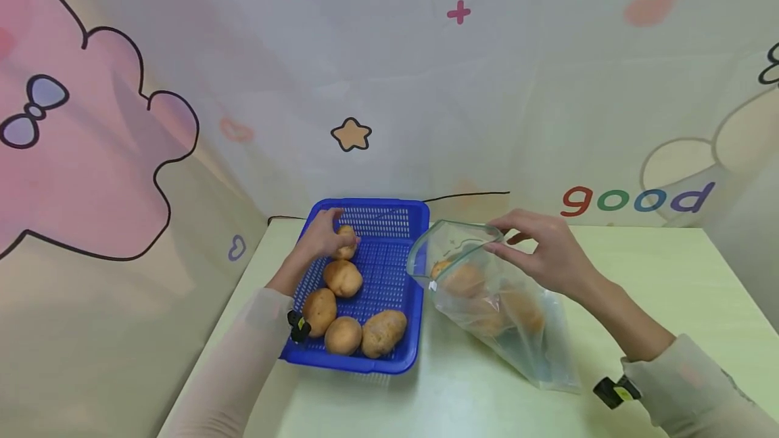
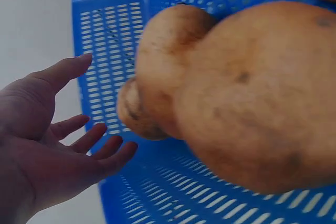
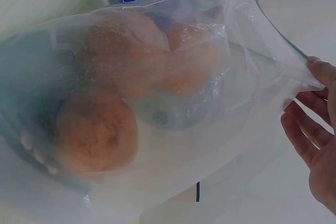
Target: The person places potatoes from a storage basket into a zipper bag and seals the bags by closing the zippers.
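Five loose potatoes (image 1: pixel 343 335) lie in the blue perforated basket (image 1: pixel 386 282) at the left of the desk (image 1: pixel 475 411). Your left hand (image 1: pixel 321 235) is at the basket's far-left corner, beside the farthest potato (image 1: pixel 344 253), thumb and fingers spread wide. You seem to have no grip on it; whether a fingertip touches it, I cannot tell. Lifted from so loose a spread, this rounded potato could well roll back against the next one.

Right of the basket, the translucent zip bag (image 1: pixel 550 357) slumps on the desk with at least three bagged potatoes (image 1: pixel 521 309) inside, its mouth gaping toward the basket. A white slider (image 1: pixel 433 285) sits on the left part of the mouth. Your right hand (image 1: pixel 548 252) pinches the mouth's right end, thumb against fingers. Nothing supports the left lip, so it might sag closed; should your pinch slip, the weight inside could tip the bag and spill potatoes.
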Available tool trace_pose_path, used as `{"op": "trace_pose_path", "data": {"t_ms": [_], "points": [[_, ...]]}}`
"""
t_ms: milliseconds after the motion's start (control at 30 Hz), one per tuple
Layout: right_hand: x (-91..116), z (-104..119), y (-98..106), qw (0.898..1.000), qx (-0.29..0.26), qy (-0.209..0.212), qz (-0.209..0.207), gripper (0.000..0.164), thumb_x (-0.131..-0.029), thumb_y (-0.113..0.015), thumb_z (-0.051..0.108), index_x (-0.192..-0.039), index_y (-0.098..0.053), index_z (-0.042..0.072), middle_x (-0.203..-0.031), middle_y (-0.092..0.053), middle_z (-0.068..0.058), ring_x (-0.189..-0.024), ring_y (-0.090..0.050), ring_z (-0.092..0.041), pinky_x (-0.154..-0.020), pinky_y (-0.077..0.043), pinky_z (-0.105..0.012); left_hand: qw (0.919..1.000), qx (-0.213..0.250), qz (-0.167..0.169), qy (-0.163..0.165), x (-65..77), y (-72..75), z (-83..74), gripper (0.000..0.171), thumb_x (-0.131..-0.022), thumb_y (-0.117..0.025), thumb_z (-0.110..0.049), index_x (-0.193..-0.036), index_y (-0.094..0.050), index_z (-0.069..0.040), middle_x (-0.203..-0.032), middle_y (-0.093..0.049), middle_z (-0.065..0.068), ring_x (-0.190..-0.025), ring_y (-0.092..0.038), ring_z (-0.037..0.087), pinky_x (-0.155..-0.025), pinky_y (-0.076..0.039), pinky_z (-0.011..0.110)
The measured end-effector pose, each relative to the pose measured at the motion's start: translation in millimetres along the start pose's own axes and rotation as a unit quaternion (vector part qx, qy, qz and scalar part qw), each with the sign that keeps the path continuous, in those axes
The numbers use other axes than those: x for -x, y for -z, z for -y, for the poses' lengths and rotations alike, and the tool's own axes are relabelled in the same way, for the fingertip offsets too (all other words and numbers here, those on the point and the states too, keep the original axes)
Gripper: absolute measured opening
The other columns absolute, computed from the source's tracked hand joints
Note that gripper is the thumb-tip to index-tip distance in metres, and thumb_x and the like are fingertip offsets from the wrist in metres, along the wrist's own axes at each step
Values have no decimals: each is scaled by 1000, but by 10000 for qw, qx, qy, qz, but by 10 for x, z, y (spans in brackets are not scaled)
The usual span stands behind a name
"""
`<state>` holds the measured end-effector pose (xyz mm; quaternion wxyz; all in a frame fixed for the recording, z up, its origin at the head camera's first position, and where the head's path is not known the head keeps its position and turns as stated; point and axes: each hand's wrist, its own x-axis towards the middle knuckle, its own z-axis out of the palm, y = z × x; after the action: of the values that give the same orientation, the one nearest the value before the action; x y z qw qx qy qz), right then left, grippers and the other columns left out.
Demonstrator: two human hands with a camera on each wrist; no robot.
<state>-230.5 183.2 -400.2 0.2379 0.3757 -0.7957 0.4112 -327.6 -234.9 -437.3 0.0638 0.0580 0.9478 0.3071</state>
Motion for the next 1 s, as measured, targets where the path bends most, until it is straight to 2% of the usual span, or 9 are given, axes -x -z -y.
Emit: {"op": "trace_pose_path", "data": {"t_ms": [100,233,467,600,700,867,1000], "points": [[9,-7,-5,10000,-6,-54,23,39,-76,-91,-6,-111,-78,5,-100,-76,-1,-85,-72,-11,-73,-63,-26,9998,-139,-34,112,-17,-71,53,80,-97,-77,-27,-160,-38,3,-164,-31,31,-148,-37,48,-118,-38,60],[17,-9,-9,9999,7,-145,69,37,-78,-90,-4,-112,-78,5,-101,-77,-2,-85,-72,-10,-74,-63,-26,9987,-404,-69,300,-31,-167,100,76,-97,-77,-23,-158,-40,3,-159,-37,31,-144,-42,47,-115,-42,57],[20,-37,4,9998,55,-202,49,34,-80,-90,-3,-110,-78,6,-99,-76,-1,-85,-72,-9,-74,-61,-22,9963,-815,-249,136,-25,-237,71,71,-94,-77,-19,-151,-47,9,-147,-48,31,-129,-53,44,-107,-48,55],[12,-40,14,9997,56,-222,17,35,-79,-90,-3,-111,-78,6,-98,-76,-1,-84,-72,-10,-73,-62,-24,9963,-799,-257,207,-2,-231,28,68,-96,-74,-21,-151,-47,8,-145,-49,29,-120,-56,41,-99,-52,54],[10,-39,18,9997,65,-237,4,35,-80,-90,-3,-111,-78,6,-98,-76,0,-84,-72,-9,-73,-63,-27,9976,-596,-317,167,2,-207,-5,65,-96,-72,-23,-149,-50,8,-143,-51,29,-113,-57,38,-90,-55,50],[11,-37,23,9996,41,-278,-3,36,-79,-90,-3,-112,-78,6,-98,-76,2,-84,-72,-9,-74,-62,-24,9977,201,-573,-285,39,-89,-213,66,-94,-74,-24,-148,-52,6,-140,-56,25,-110,-63,36,-80,-60,43],[13,-39,33,9995,-17,-314,34,36,-80,-90,-3,-113,-78,6,-99,-76,0,-84,-72,-9,-75,-62,-24,9902,1064,-532,-726,172,17,-558,65,-96,-76,-24,-152,-51,-2,-146,-57,18,-124,-63,34,-90,-61,44]]}}
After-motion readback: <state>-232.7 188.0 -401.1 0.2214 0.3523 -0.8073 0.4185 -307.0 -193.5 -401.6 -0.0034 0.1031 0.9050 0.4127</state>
